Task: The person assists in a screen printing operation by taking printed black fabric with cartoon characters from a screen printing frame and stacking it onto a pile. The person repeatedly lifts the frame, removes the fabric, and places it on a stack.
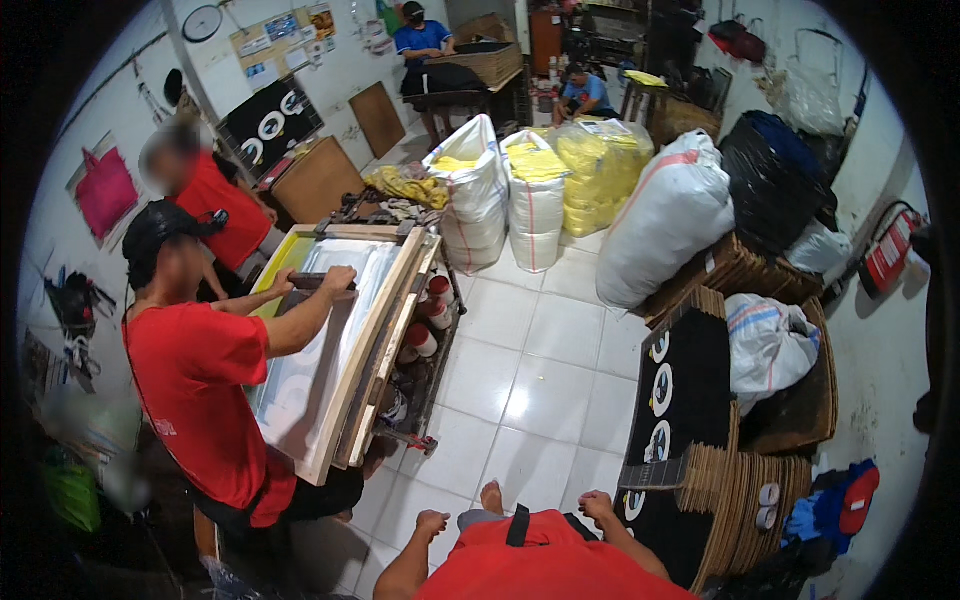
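My left hand [432, 523] hangs over the tiled floor near my left side, its fingers curled in with nothing visible in them. My right hand [597, 506] is also curled and looks bare, close to the stack of black printed sheets on cardboard [662, 400] on my right. Neither hand touches anything that I can make out. To the left, a co-worker in a red shirt [205, 385] grips a squeegee [318, 281] with both hands over a wood-edged printing screen [375, 335].
White tiled floor [530, 385] runs ahead of my foot. Tubs [421, 340] stand on a rack beneath the screen. Filled white sacks [537, 205] and a bulging sack [668, 220] stand ahead. Cardboard boards [765, 500] are stacked at right. Other people work farther back.
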A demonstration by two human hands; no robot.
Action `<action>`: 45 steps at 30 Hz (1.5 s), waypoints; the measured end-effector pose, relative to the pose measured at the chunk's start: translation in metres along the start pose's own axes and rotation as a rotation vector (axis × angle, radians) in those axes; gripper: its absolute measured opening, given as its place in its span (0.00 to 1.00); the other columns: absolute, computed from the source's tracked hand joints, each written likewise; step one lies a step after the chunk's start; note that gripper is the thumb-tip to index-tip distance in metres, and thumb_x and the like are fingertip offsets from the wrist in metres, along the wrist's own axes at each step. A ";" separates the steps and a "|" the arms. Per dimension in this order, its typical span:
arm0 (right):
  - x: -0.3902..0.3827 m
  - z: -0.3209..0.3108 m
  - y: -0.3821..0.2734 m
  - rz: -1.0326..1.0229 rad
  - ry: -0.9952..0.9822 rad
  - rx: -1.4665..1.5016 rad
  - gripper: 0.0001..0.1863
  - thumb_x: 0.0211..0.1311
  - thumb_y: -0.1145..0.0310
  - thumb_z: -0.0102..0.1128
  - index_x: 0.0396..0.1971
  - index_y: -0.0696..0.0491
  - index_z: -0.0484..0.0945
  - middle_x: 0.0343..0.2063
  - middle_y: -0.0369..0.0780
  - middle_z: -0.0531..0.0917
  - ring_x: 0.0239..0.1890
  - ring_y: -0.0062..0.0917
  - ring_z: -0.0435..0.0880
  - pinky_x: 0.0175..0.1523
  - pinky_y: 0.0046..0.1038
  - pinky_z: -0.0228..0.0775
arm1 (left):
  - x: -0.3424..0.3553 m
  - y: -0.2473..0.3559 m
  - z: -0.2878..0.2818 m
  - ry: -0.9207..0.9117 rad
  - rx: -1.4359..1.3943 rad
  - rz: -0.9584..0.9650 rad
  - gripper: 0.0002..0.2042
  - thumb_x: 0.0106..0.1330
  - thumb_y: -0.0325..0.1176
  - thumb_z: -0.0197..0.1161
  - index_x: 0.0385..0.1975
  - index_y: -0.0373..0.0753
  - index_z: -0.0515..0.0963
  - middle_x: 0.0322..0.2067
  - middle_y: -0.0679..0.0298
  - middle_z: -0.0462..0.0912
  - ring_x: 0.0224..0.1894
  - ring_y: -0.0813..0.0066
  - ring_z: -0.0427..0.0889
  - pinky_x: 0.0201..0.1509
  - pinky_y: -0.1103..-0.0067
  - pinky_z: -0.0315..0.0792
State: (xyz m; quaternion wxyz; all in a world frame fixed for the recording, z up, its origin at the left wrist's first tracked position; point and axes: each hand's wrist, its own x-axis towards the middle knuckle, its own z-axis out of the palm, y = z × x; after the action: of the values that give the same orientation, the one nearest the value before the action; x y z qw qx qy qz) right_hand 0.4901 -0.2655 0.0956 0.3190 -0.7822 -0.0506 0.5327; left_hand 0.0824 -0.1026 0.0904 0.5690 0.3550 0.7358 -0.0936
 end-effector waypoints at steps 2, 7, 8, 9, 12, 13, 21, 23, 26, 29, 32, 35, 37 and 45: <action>-0.001 0.008 -0.006 -0.001 -0.054 0.038 0.11 0.48 0.75 0.58 0.34 0.59 0.76 0.24 0.40 0.80 0.23 0.24 0.79 0.24 0.24 0.70 | 0.008 0.000 -0.007 -0.007 0.092 0.004 0.13 0.53 0.40 0.64 0.21 0.36 0.77 0.18 0.63 0.77 0.19 0.76 0.74 0.19 0.79 0.66; -0.001 -0.013 0.016 0.108 -0.029 0.079 0.10 0.49 0.75 0.57 0.34 0.58 0.76 0.23 0.39 0.79 0.23 0.25 0.79 0.26 0.25 0.72 | 0.000 0.017 0.006 0.031 0.066 0.053 0.12 0.52 0.40 0.64 0.22 0.35 0.78 0.18 0.63 0.78 0.19 0.75 0.75 0.21 0.78 0.67; -0.001 -0.021 0.026 0.107 0.006 0.096 0.07 0.48 0.78 0.56 0.29 0.61 0.75 0.20 0.42 0.78 0.21 0.30 0.79 0.22 0.26 0.71 | -0.005 0.023 0.012 0.038 0.066 0.066 0.12 0.52 0.40 0.64 0.23 0.35 0.78 0.18 0.63 0.78 0.19 0.75 0.75 0.21 0.78 0.67; 0.000 -0.033 0.035 0.136 -0.009 -0.051 0.04 0.46 0.78 0.56 0.25 0.61 0.75 0.20 0.43 0.78 0.21 0.29 0.80 0.22 0.27 0.70 | -0.010 0.027 0.018 0.037 0.057 0.076 0.12 0.52 0.39 0.64 0.23 0.35 0.79 0.18 0.63 0.77 0.19 0.75 0.75 0.21 0.78 0.67; -0.004 -0.068 0.066 0.061 -0.091 -0.406 0.06 0.47 0.69 0.55 0.21 0.54 0.80 0.25 0.41 0.81 0.30 0.26 0.81 0.33 0.32 0.72 | -0.020 0.035 0.038 0.013 0.018 0.158 0.12 0.50 0.39 0.64 0.21 0.34 0.79 0.19 0.63 0.78 0.20 0.75 0.75 0.22 0.78 0.68; -0.006 -0.082 0.075 -0.009 -0.147 -0.618 0.08 0.48 0.65 0.55 0.24 0.51 0.81 0.26 0.39 0.82 0.34 0.25 0.81 0.38 0.34 0.72 | -0.021 0.034 0.045 0.007 -0.008 0.168 0.12 0.50 0.39 0.64 0.21 0.34 0.79 0.19 0.63 0.78 0.20 0.75 0.75 0.22 0.78 0.68; -0.006 -0.114 0.076 -0.332 -0.270 -1.014 0.04 0.47 0.77 0.53 0.21 0.61 0.77 0.18 0.44 0.78 0.19 0.31 0.78 0.22 0.31 0.68 | -0.028 -0.004 0.066 0.024 0.092 0.105 0.14 0.50 0.42 0.64 0.22 0.35 0.80 0.20 0.62 0.80 0.20 0.73 0.76 0.24 0.76 0.69; -0.009 -0.104 0.057 -0.198 -0.178 -0.717 0.04 0.47 0.78 0.53 0.21 0.63 0.76 0.16 0.44 0.77 0.17 0.32 0.78 0.20 0.31 0.68 | -0.034 -0.008 0.060 0.014 0.178 0.052 0.15 0.51 0.44 0.63 0.23 0.35 0.80 0.21 0.62 0.81 0.21 0.73 0.77 0.24 0.76 0.70; -0.013 -0.082 0.026 0.022 0.023 -0.184 0.05 0.48 0.78 0.52 0.23 0.62 0.76 0.16 0.42 0.77 0.18 0.30 0.78 0.20 0.30 0.70 | -0.041 -0.007 0.050 0.049 0.143 -0.020 0.15 0.53 0.44 0.63 0.27 0.35 0.79 0.25 0.62 0.81 0.22 0.74 0.76 0.23 0.78 0.68; -0.006 -0.061 0.003 0.103 0.008 -0.049 0.07 0.47 0.76 0.54 0.27 0.59 0.78 0.21 0.43 0.80 0.27 0.31 0.81 0.31 0.30 0.75 | -0.042 -0.002 0.041 0.052 0.085 0.013 0.15 0.54 0.42 0.62 0.29 0.35 0.79 0.25 0.62 0.80 0.23 0.75 0.76 0.22 0.80 0.67; 0.001 -0.053 -0.011 0.061 -0.039 -0.043 0.05 0.49 0.79 0.52 0.27 0.60 0.76 0.21 0.44 0.79 0.22 0.30 0.80 0.26 0.28 0.74 | -0.037 0.003 0.039 0.068 -0.009 0.074 0.13 0.53 0.41 0.63 0.25 0.35 0.79 0.22 0.62 0.79 0.20 0.75 0.75 0.21 0.79 0.67; 0.006 -0.050 -0.014 0.057 -0.028 -0.042 0.06 0.49 0.79 0.51 0.29 0.60 0.75 0.21 0.44 0.79 0.22 0.30 0.80 0.25 0.28 0.74 | -0.033 0.006 0.041 0.082 -0.081 0.117 0.12 0.50 0.39 0.64 0.19 0.35 0.79 0.16 0.63 0.77 0.17 0.75 0.73 0.20 0.78 0.66; 0.009 -0.051 -0.011 0.050 -0.030 -0.061 0.06 0.49 0.80 0.51 0.28 0.60 0.75 0.21 0.44 0.79 0.22 0.30 0.80 0.25 0.28 0.74 | -0.033 0.008 0.043 0.076 -0.135 0.117 0.12 0.51 0.39 0.64 0.18 0.35 0.78 0.16 0.63 0.77 0.16 0.75 0.72 0.19 0.78 0.65; 0.015 -0.079 0.035 -0.249 -0.156 -0.487 0.04 0.47 0.78 0.54 0.24 0.60 0.78 0.18 0.41 0.79 0.19 0.27 0.78 0.24 0.27 0.71 | -0.035 0.006 0.018 0.107 -0.208 0.040 0.12 0.52 0.39 0.63 0.25 0.35 0.78 0.22 0.63 0.78 0.22 0.75 0.76 0.23 0.78 0.68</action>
State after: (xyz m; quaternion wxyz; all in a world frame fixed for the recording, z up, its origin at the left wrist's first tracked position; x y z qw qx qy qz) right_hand 0.5561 -0.3223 0.0826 0.1799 -0.7803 -0.2971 0.5201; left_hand 0.1031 -0.1224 0.1173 0.5644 0.3133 0.7636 0.0137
